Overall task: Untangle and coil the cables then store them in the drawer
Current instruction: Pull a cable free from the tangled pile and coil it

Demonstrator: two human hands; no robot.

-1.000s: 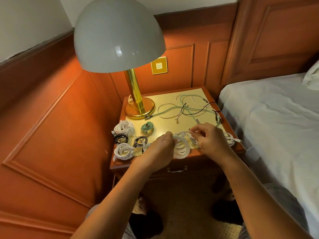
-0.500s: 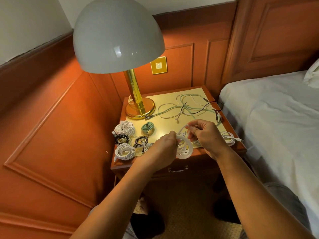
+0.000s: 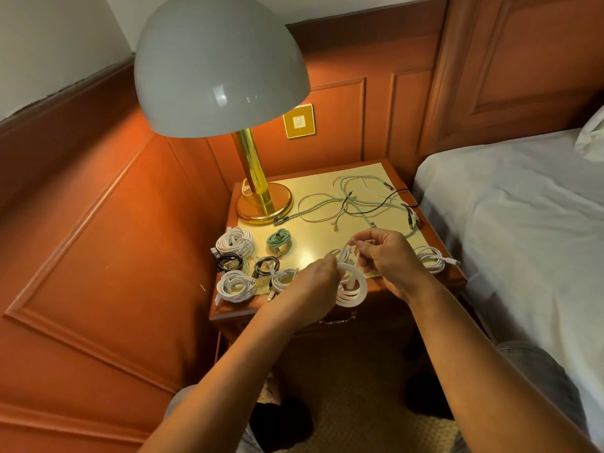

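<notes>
Over the nightstand [image 3: 385,291], the left hand [image 3: 313,286] grips a white cable coil [image 3: 351,286]. The right hand [image 3: 389,256] pinches its loose end above. Finished coils [image 3: 235,243] lie nearby.

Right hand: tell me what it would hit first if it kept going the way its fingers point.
The right hand points left, toward the left hand. It pinches the white cable coil that both hold, so the left hand's fingers probably come first; depth is unclear.
</notes>
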